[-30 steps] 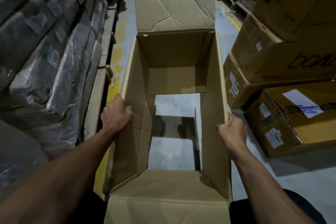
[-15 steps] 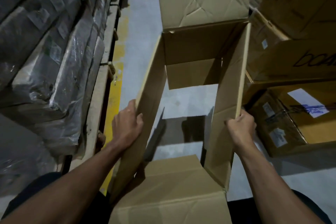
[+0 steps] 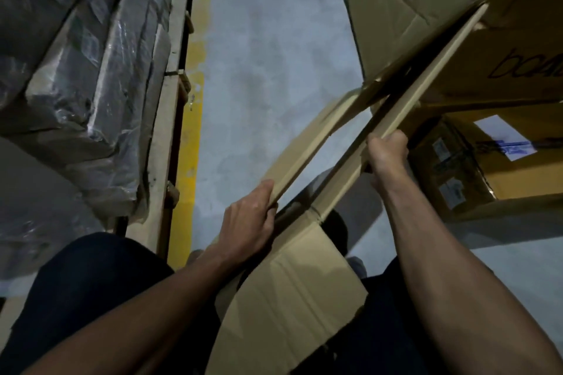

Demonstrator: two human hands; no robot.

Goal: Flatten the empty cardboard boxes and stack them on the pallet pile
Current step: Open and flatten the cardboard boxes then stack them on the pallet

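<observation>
My left hand point(image 3: 248, 222) grips the near edge of the left wall of the empty cardboard box point(image 3: 292, 307), fingers curled over the rim, while my right hand point(image 3: 386, 153) is clamped on the edge of the right wall. The box hangs in the air between my arms, skewed so its two long walls lie close together with only a narrow gap between them, slanting up to my right. Its near flap droops toward my legs. Plastic-wrapped bundles point(image 3: 91, 70) on a wooden pallet point(image 3: 170, 100) sit to my left, beside a yellow floor line point(image 3: 190, 137). Stacked cardboard cartons point(image 3: 502, 167) stand to my right on the grey concrete floor point(image 3: 274, 70).
</observation>
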